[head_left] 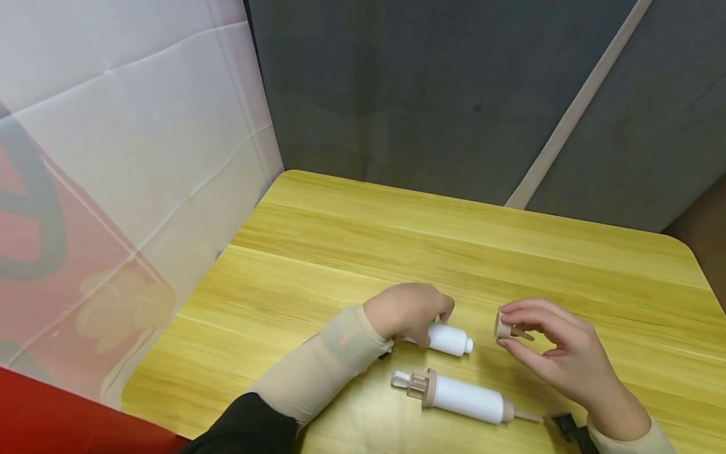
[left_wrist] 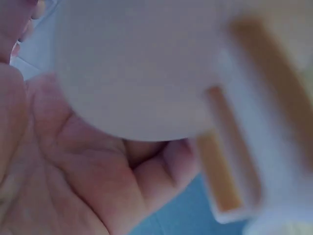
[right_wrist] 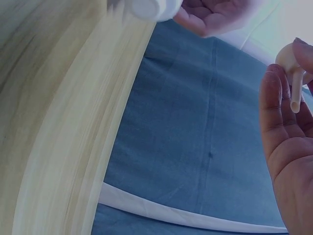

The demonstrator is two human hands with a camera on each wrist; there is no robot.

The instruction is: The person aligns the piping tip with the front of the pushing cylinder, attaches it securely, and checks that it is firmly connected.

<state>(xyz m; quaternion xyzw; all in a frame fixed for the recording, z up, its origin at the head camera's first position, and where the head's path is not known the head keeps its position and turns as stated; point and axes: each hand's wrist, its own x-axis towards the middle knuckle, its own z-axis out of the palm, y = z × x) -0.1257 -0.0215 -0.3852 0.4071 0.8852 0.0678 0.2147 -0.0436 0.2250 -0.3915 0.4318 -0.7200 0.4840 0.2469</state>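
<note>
My left hand [head_left: 405, 310] grips a white toy syringe barrel [head_left: 448, 339] just above the table, its narrow tip facing right. In the left wrist view a large pale round flange [left_wrist: 137, 73] and blurred plunger parts cover much of the palm. To the right, my right hand [head_left: 567, 353] pinches a beige cap with a thin hollow nozzle [head_left: 502, 325] between thumb and fingers, apart from the barrel. The right wrist view shows the nozzle tube [right_wrist: 296, 95] pointing back toward the palm. Nearer me, a second toy syringe [head_left: 467, 398] lies on the table, its beige nozzle fitted.
The wood-grain table [head_left: 363, 233] meets a dark grey fabric wall [head_left: 431, 94] at the back and a pale printed cloth wall [head_left: 170, 126] at the left. A black strap piece [head_left: 563, 425] sits by the right wrist.
</note>
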